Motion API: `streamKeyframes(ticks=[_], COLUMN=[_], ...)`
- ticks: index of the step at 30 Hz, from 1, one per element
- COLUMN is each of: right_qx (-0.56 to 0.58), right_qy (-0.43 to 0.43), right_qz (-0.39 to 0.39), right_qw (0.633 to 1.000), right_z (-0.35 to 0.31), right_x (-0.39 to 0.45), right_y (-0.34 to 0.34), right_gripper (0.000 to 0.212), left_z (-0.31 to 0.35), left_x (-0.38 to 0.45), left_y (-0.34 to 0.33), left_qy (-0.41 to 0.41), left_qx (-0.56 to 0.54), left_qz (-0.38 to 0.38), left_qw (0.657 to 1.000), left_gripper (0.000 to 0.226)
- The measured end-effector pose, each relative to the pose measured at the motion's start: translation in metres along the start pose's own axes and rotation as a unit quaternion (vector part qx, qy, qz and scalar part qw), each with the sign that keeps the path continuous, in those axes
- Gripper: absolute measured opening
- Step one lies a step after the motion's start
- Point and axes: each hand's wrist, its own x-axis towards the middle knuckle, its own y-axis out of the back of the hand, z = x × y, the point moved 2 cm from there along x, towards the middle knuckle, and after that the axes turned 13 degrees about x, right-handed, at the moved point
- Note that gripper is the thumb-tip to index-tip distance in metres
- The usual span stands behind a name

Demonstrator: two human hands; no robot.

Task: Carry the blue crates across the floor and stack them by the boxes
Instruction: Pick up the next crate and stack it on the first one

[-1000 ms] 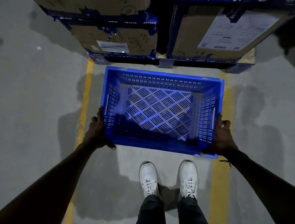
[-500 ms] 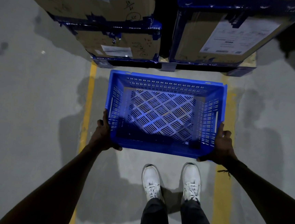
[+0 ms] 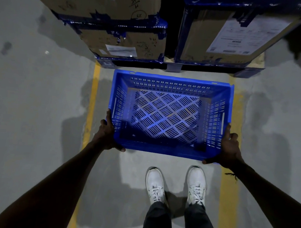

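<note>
The crate (image 3: 169, 115) is blue, empty and full of little slots. It sits in front of the person's shoes (image 3: 176, 187), between two yellow lines (image 3: 93, 98) on the floor (image 3: 28, 112), just short of the boxes (image 3: 121, 25).

The left hand (image 3: 107, 135) is wrapped round the near left corner, fingers up the side and thumb under the near edge. The right hand (image 3: 228, 148) grips the near right corner the same way. Both are closed on the crate.

It looks like hard plastic, so it should stay stiff and not bend. With nothing inside and so many holes, it is likely light (one person can manage it). The smooth rim could slip in sweaty hands. The long slots in each short side look like the best spots to hold.

I cannot tell if the crate is touching the floor or just above it. The boxes are cut off at the top. The gap between them is too dark to see into. No other crates show here.
</note>
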Motion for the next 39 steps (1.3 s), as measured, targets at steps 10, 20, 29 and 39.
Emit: streamKeyframes(ticks=[10, 20, 29, 39], right_qx=[-0.044, -0.024, -0.011, -0.051], right_qy=[-0.012, -0.021, -0.011, 0.031], right_qz=[0.005, 0.043, 0.012, -0.008], right_qw=[0.999, 0.999, 1.000, 0.998], right_z=[0.005, 0.005, 0.007, 0.013], right_x=[0.003, 0.004, 0.012, 0.009], right_y=[-0.009, -0.022, -0.019, -0.021], right_gripper=[0.187, 0.183, 0.184, 0.186], left_z=[-0.020, -0.006, -0.008, -0.008], left_x=[0.020, 0.000, -0.006, -0.003], left_y=[-0.020, -0.021, -0.030, -0.025], left_qy=[-0.035, -0.020, -0.014, -0.014], left_qx=[0.007, -0.060, -0.065, -0.060], left_qz=[0.035, 0.089, 0.104, 0.086], left_qw=[0.999, 0.994, 0.992, 0.994], left_gripper=[0.193, 0.188, 0.188, 0.184])
